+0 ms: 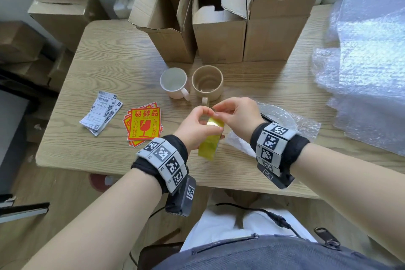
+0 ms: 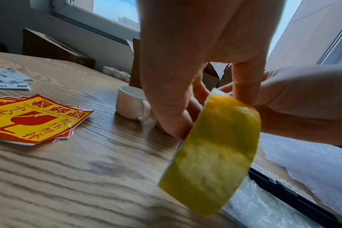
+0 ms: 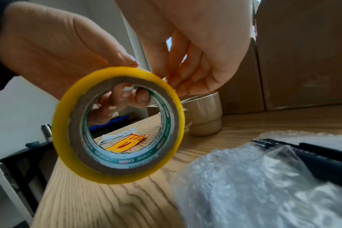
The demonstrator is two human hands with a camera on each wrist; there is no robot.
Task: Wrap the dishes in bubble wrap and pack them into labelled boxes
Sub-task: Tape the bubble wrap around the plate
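My left hand grips a yellow tape roll upright just above the table, fingers hooked through its cardboard core. My right hand pinches the roll's top edge with curled fingertips. To the right of the hands lies a dark flat dish on bubble wrap that partly covers it. A white mug and a beige mug stand unwrapped behind the hands. The left wrist view shows the roll's outer yellow face.
Three open cardboard boxes stand at the table's back. Red-and-yellow fragile stickers and white shipping labels lie to the left. A large heap of bubble wrap covers the right side. More cardboard boxes sit beyond the left edge.
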